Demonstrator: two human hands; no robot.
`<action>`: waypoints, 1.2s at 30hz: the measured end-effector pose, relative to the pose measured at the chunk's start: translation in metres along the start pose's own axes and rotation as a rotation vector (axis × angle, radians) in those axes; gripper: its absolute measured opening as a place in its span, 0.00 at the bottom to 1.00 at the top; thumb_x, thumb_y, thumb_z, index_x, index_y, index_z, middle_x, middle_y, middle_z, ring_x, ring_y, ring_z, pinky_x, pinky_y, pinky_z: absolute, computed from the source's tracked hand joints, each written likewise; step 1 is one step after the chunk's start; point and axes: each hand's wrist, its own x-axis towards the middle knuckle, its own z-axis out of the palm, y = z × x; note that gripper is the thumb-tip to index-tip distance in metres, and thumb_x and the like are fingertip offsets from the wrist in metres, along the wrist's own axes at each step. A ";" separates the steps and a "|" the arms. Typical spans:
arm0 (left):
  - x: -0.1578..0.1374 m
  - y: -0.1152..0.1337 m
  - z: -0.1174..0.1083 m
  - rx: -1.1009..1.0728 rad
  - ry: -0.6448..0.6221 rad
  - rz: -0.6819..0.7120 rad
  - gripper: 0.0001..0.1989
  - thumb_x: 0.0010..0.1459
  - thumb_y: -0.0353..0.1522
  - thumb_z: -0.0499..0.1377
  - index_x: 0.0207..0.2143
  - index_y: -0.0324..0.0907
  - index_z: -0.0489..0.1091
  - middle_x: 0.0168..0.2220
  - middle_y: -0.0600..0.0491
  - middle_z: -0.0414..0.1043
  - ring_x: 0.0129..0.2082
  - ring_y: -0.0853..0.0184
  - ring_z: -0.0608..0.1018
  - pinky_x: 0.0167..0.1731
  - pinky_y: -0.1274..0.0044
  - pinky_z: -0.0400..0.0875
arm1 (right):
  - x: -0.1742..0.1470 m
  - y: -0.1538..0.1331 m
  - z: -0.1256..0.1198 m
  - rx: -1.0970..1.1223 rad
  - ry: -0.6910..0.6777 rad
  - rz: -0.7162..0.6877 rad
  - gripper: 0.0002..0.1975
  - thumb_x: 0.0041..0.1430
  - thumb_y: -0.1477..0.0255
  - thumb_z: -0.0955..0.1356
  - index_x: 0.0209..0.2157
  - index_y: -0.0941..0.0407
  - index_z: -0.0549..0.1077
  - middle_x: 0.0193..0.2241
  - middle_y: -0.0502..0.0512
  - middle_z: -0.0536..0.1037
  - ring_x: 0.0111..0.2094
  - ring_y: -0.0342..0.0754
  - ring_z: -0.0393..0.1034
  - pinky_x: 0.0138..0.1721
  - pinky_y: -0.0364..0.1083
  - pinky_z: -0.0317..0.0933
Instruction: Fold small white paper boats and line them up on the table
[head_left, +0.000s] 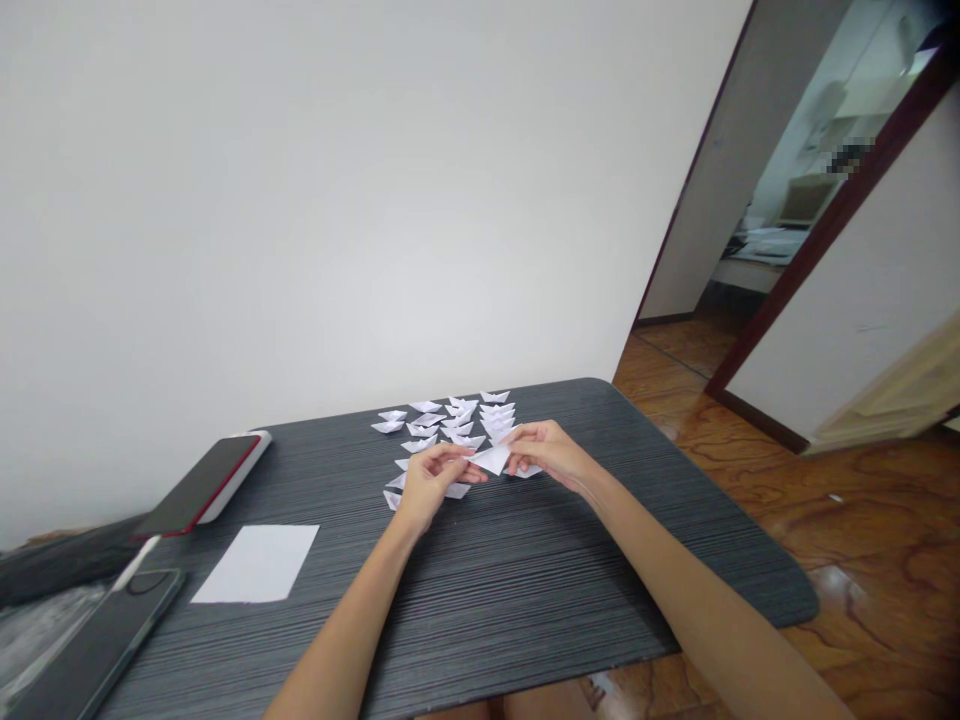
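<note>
Between my two hands is a small piece of folded white paper, held above the dark table. My left hand pinches its left corner between thumb and fingers. On the other side, my right hand grips the right corner with its fingers closed. Several folded paper boats stand in rough rows just behind and beneath my hands, some partly hidden by them. The folded paper shows a pointed lower edge; its exact shape is partly covered by my fingers.
A flat white paper sheet lies on the dark wood-grain table at left. Beyond it sits a dark tablet-like device with a red edge. A phone with a white cable is at lower left. A wall rises behind the table.
</note>
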 end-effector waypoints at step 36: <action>-0.002 0.007 -0.002 -0.011 0.060 0.018 0.14 0.44 0.31 0.60 0.36 0.33 0.70 0.22 0.50 0.74 0.22 0.70 0.74 0.26 0.79 0.66 | -0.002 -0.002 0.002 0.094 -0.074 -0.120 0.09 0.44 0.73 0.70 0.30 0.62 0.74 0.20 0.57 0.77 0.20 0.39 0.68 0.21 0.38 0.53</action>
